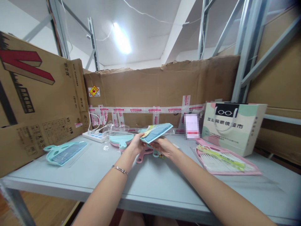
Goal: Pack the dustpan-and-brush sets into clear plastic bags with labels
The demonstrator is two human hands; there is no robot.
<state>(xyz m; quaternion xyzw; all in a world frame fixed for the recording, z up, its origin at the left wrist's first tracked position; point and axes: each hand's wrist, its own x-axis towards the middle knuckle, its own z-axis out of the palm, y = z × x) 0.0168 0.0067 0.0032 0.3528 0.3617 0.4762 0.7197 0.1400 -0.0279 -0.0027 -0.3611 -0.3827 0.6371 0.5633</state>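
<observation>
My left hand (pixel 135 143) and my right hand (pixel 164 147) both grip a small blue brush (pixel 157 131), holding it tilted above the grey table (pixel 150 185). The left hand's fingers pinch its near left edge, and the right hand closes around its lower end. Under my hands lie a teal dustpan (pixel 121 140) and a pink handle (pixel 144 155). A thin bracelet is on my left wrist.
A teal dustpan with a blue brush (pixel 64 152) lies at the left. A pink dustpan set (pixel 223 159) lies at the right, beside a paper bag (pixel 233 126). A white power strip (pixel 95 136) sits near the cardboard wall (pixel 160 91). A big carton (pixel 35 103) stands at the left.
</observation>
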